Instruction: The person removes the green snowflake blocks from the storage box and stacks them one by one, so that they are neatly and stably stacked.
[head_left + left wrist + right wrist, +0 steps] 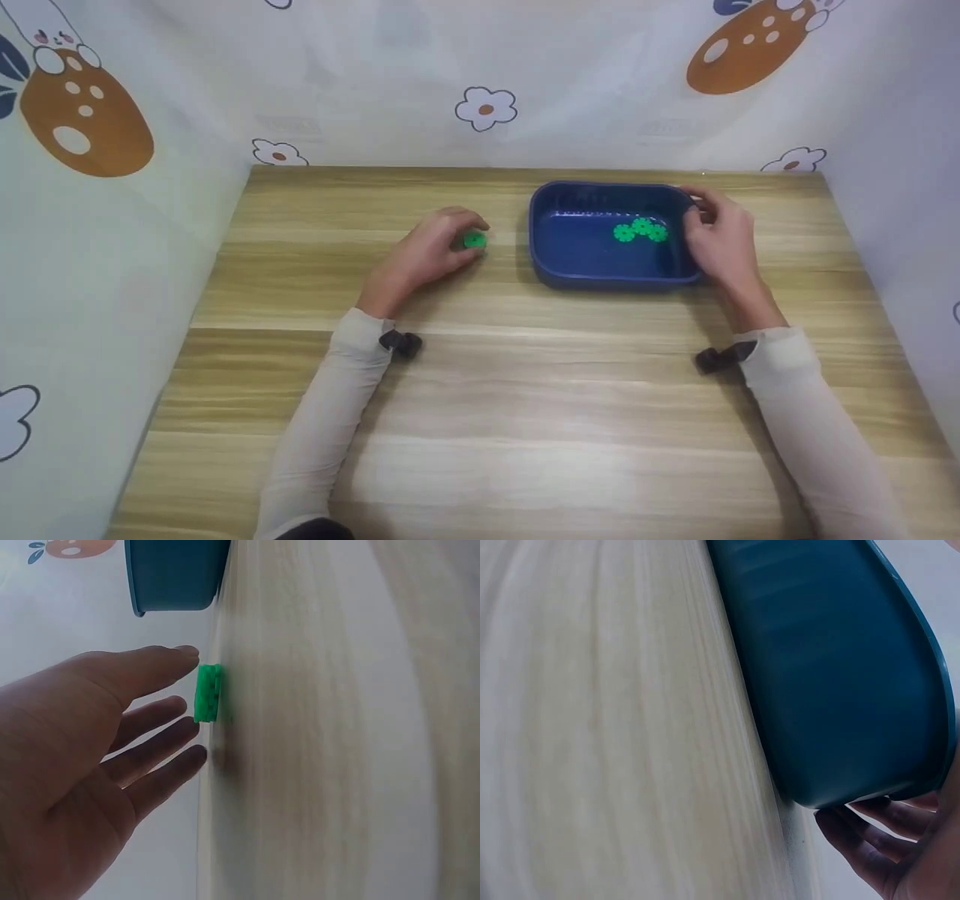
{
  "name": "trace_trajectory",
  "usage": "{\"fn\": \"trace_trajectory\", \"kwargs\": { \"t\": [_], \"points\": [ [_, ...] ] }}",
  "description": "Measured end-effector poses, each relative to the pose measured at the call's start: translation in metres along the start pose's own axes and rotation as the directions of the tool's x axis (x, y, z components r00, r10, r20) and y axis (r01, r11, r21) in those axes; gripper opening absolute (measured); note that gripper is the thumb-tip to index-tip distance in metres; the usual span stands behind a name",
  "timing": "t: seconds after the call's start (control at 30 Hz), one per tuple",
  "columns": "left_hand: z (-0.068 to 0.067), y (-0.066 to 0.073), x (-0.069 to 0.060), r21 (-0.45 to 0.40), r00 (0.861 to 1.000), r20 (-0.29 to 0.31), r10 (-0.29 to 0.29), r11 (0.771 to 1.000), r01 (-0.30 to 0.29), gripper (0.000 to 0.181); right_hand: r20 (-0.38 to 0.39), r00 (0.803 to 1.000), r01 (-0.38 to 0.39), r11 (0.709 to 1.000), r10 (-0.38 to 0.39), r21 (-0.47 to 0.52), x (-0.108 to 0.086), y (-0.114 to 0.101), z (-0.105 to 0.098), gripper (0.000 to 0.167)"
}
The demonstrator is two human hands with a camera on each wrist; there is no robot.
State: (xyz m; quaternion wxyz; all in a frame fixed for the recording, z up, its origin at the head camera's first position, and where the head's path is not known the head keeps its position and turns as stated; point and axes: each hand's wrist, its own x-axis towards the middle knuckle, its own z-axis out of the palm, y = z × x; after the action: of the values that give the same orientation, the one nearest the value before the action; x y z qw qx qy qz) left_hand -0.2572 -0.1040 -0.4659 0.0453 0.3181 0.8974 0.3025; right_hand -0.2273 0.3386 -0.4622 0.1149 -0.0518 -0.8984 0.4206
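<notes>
My left hand (431, 251) is around a green flower-shaped plastic piece (474, 239) on the table, thumb and fingers apart on either side of it. In the left wrist view, the green piece (208, 693) stands just beyond the fingertips, and no firm pinch shows. To its right is a dark blue rectangular plastic bin (585, 281) with three similar green pieces (641, 227) on its floor, toward the right. My right hand (724, 240) grips the bin's right end, thumb at the rim. The right wrist view shows its fingers (862, 844) against the bin's outer wall.
The wood-grain table (525, 390) ends at a printed white backdrop (390, 90), which also rises at both sides. The bin stands near the table's back edge. A small black device (405, 344) is strapped to the left wrist, another (716, 360) to the right.
</notes>
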Motion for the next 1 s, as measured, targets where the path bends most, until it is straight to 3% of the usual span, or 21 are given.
{"fn": "trace_trajectory", "kwargs": {
  "t": [0.27,0.47,0.8,1.0],
  "points": [
    [0.004,0.018,0.004,0.024,0.994,-0.055,0.094,0.995,-0.093,0.031,-0.011,1.0,0.003,1.0,-0.003,-0.028,-0.001,0.0,-0.001,0.041],
    [0.01,0.036,0.011,0.037,0.988,-0.09,0.128,0.991,-0.125,0.031,-0.001,1.0,0.008,1.0,-0.008,-0.011,0.0,0.0,0.002,0.04],
    [0.02,0.07,0.033,0.067,0.972,-0.191,0.137,0.99,-0.126,0.03,0.008,1.0,-0.003,1.0,0.003,-0.001,0.0,-0.001,0.001,0.04],
    [0.029,0.085,0.051,0.043,0.969,-0.191,0.159,0.987,-0.154,0.029,-0.008,1.0,0.014,1.0,-0.014,-0.01,0.001,0.0,0.003,0.04]
  ]
}}
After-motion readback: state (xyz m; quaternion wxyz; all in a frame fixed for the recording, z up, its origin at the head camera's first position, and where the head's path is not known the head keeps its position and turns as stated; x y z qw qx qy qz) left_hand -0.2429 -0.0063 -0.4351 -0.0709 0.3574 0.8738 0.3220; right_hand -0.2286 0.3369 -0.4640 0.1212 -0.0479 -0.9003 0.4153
